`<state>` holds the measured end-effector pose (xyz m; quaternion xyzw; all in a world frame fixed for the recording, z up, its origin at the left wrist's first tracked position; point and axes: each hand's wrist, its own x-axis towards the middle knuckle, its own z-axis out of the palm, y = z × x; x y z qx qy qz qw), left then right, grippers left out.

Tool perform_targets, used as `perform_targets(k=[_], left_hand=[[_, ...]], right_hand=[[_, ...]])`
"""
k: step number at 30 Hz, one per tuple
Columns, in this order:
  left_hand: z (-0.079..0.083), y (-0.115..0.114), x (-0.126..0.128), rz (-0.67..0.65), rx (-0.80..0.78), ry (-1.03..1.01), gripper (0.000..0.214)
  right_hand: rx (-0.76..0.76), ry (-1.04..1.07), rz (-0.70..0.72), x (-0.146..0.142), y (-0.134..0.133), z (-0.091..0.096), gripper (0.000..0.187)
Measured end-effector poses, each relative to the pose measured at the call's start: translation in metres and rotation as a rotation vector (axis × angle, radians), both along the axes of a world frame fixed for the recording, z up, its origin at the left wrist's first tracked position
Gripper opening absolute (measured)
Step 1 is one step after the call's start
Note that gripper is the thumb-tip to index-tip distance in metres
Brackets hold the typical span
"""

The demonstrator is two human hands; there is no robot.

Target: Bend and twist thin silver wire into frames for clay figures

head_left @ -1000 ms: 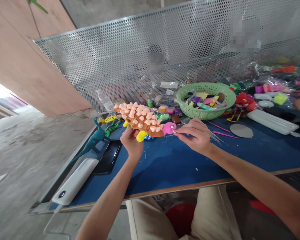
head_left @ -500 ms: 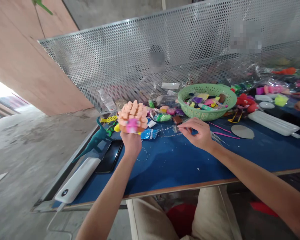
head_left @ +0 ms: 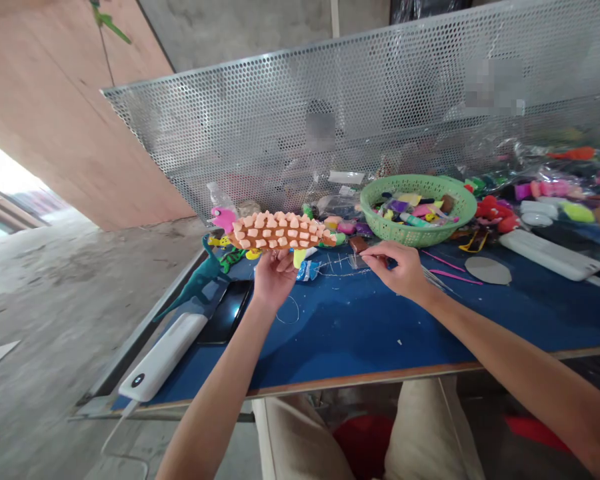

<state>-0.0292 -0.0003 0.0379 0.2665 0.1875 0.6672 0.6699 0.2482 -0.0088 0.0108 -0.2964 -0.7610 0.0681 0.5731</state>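
Note:
My left hand (head_left: 274, 277) is closed on the underside of an orange clay dinosaur (head_left: 280, 232) covered in peach spikes, held above the blue table (head_left: 360, 327). Its pink head (head_left: 223, 218) points left and its yellow feet hang below. My right hand (head_left: 400, 267) hovers just right of it with the fingers pinched together over some thin wires (head_left: 337, 265) on the table; what the fingertips hold is too small to make out.
A green basket (head_left: 418, 210) of clay pieces stands behind my right hand. A teal dinosaur (head_left: 195, 280), a phone (head_left: 226, 312) and a white power bank (head_left: 163, 357) lie at the left edge. Another white power bank (head_left: 550, 253), a grey disc (head_left: 488, 270) and clay packets lie at right. A perforated metal screen (head_left: 380, 113) backs the table.
My left hand has turned the dinosaur round: its pink head went from pointing right, through facing me, to pointing left. My right hand let go of the head and dropped to the wires.

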Motion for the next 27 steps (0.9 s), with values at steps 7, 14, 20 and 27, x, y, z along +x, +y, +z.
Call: perform_targets(k=[7,14,20,27], left_hand=[[0.003,-0.005,0.005,-0.018,-0.002,-0.004,0.028],[0.002,-0.007,0.001,-0.053,-0.001,-0.032,0.023],[0.005,-0.012,0.006,-0.043,-0.073,0.098,0.021],[-0.008,-0.012,0.002,-0.047,-0.174,0.257,0.053]], right_hand=[[-0.022,0.003,0.035,-0.001,-0.001,0.001,0.008],[-0.031,-0.005,0.043,-0.002,-0.002,-0.001,0.009],[-0.01,-0.02,0.05,-0.003,-0.003,-0.001,0.016],[-0.076,-0.041,0.118,-0.008,-0.01,0.005,0.067]])
